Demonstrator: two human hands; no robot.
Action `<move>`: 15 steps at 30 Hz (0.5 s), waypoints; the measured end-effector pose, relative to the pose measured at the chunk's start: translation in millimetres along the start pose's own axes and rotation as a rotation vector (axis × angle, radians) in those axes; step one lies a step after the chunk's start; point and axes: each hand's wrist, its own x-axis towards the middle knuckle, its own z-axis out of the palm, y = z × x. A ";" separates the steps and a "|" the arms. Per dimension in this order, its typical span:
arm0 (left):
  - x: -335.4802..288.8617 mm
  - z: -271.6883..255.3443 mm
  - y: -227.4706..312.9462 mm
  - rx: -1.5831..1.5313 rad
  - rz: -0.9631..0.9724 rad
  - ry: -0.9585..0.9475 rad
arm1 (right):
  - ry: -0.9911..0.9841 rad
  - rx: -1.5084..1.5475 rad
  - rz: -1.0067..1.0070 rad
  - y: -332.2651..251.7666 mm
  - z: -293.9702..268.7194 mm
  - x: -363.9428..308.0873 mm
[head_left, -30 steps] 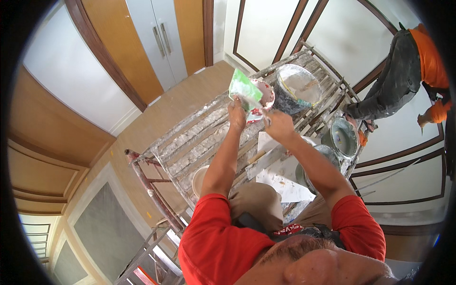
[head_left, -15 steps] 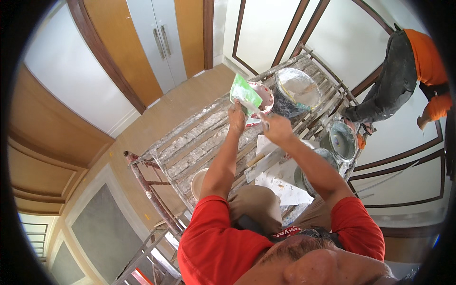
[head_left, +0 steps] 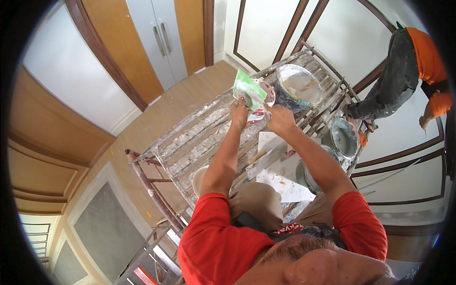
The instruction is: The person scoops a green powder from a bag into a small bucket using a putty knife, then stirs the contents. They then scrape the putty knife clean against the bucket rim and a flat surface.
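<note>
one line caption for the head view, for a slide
Seated on a paint-spattered scaffold, left hand grips a green packet, right hand alongside, beside a bucket.

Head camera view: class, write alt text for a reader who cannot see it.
A person in a red shirt, on a paint-spattered scaffold platform, holds a green-and-white pouch in the left hand over a small container, the right hand beside it. A large bucket stands beyond; another person stands at the wall.

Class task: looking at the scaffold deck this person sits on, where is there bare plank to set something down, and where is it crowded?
Free: the planks left of the left hand, out to the deck's left edge. Crowded: the right side, with the big bucket, two cans, the paper and trowel.
</note>
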 end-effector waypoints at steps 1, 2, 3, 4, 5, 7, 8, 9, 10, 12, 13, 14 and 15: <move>-1.5 -5.5 0.7 -0.035 -0.013 0.007 | -0.029 -0.013 -0.016 -7.5 -0.5 -9.4; -6.7 -2.1 1.1 -0.081 -0.034 0.004 | -0.063 -0.040 -0.026 -10.0 -5.0 -16.4; -10.1 -0.4 3.2 0.023 -0.013 -0.022 | -0.058 -0.034 0.016 -6.8 -4.7 -13.4; -12.8 -0.3 6.2 0.128 0.008 -0.048 | -0.053 -0.028 0.057 -1.1 -3.5 -4.8; -20.8 6.7 9.4 0.233 0.020 -0.088 | -0.050 -0.025 0.114 8.3 -3.4 -0.3; -41.5 28.4 14.8 0.244 -0.004 -0.097 | -0.060 -0.037 0.131 23.8 -4.4 -0.9; -34.2 12.8 13.2 0.160 0.002 -0.100 | -0.064 -0.019 0.079 11.6 -6.0 1.3; -33.5 15.3 15.0 0.048 -0.007 -0.122 | -0.082 -0.034 0.040 10.7 -9.8 -3.5; -33.2 7.7 18.9 -0.050 -0.118 -0.123 | -0.074 -0.002 0.008 6.2 -11.4 -12.4; -29.3 -1.4 13.6 -0.035 -0.019 -0.255 | -0.090 0.007 0.065 5.9 -18.1 -9.8; -27.8 -4.1 9.7 -0.027 0.031 -0.321 | -0.099 0.012 0.093 6.3 -21.0 -7.2; -18.5 -6.9 9.9 0.092 0.021 -0.329 | -0.089 0.000 0.118 4.7 -22.5 0.9; -15.8 -12.1 7.7 0.128 0.069 -0.325 | -0.080 0.026 0.082 -1.9 -21.4 -2.2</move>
